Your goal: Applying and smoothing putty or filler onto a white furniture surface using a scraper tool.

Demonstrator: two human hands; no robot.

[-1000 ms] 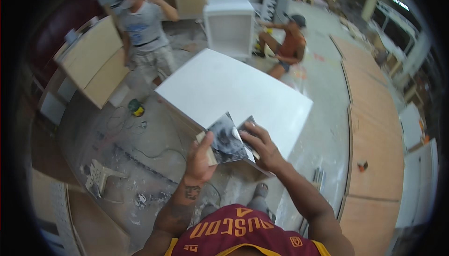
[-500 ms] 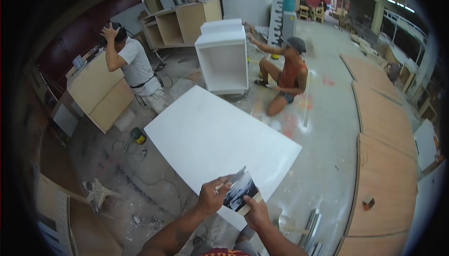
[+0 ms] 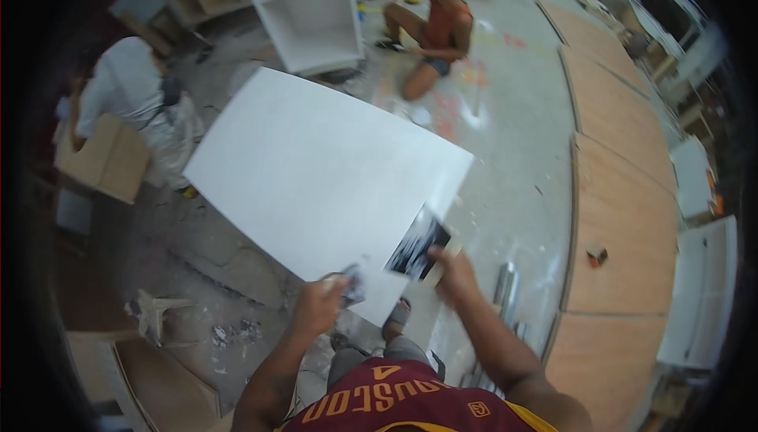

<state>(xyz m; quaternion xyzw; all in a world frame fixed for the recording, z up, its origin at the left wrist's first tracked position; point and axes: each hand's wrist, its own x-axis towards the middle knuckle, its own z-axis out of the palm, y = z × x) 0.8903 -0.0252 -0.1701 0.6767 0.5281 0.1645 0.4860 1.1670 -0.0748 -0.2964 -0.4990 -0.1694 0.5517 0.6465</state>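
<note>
My left hand (image 3: 318,304) is closed around a small putty knife (image 3: 354,286), whose blade is blurred by motion. In my right hand (image 3: 455,276) is a wide putty knife (image 3: 417,249) with a dark, flat blade smeared with white paste and a pale edge by my fingers; my thumb presses on its face. Both tools are apart, held above the near end of a large white panel (image 3: 328,159). The panel lies in front of me, and its surface looks smooth and white.
A person in an orange top (image 3: 446,25) sits beside a white cabinet (image 3: 308,25). Another person in white (image 3: 130,88) bends over a wooden box (image 3: 106,155). Wooden boards (image 3: 620,219) line the right; metal channels (image 3: 508,286) and a small stool (image 3: 154,313) lie nearby.
My hands have moved apart; the two putty knives, close together before, are now separated. The view has tilted down and shifted. The person in white has bent over with arms lowered.
</note>
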